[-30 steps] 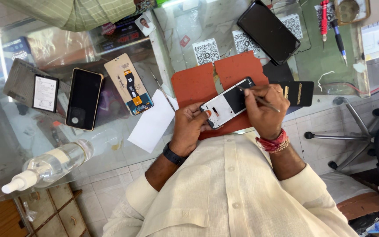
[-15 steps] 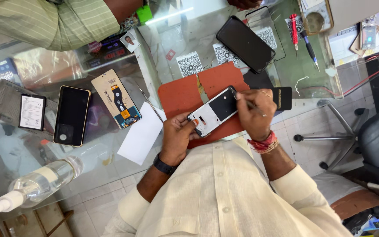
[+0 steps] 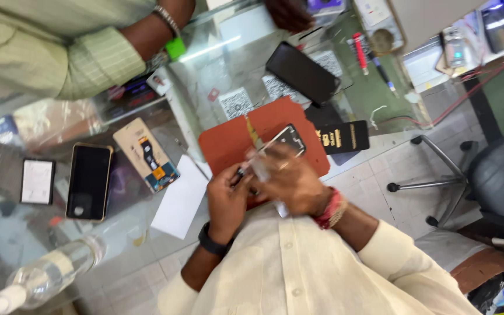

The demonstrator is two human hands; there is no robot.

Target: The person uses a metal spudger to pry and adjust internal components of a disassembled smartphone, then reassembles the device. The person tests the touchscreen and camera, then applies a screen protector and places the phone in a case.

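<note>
Both my hands work over an orange mat (image 3: 228, 137) on a glass counter (image 3: 217, 64). Between them is a dismantled phone (image 3: 290, 137) with a pale back, only its far end showing past my fingers. My left hand (image 3: 227, 201), with a black band on the wrist, grips its near end, where a small dark piece shows between the fingers. My right hand (image 3: 291, 182), with red threads on the wrist, lies curled over the phone's middle and is blurred by motion. Whether it still holds a thin tool is hidden.
Another person's green striped sleeve (image 3: 59, 52) and hand (image 3: 290, 11) reach over the counter's far side. On the glass lie a black phone (image 3: 303, 73), a cased phone (image 3: 88, 181), a tan screen part (image 3: 146, 154), white paper (image 3: 179, 198), a black box (image 3: 342, 137) and a spray bottle (image 3: 45, 277). An office chair (image 3: 497, 175) stands at right.
My right hand has slid over the phone and now covers most of it. My left hand has closed in beside it. The view has shifted nearer, and the other person's arm shows more.
</note>
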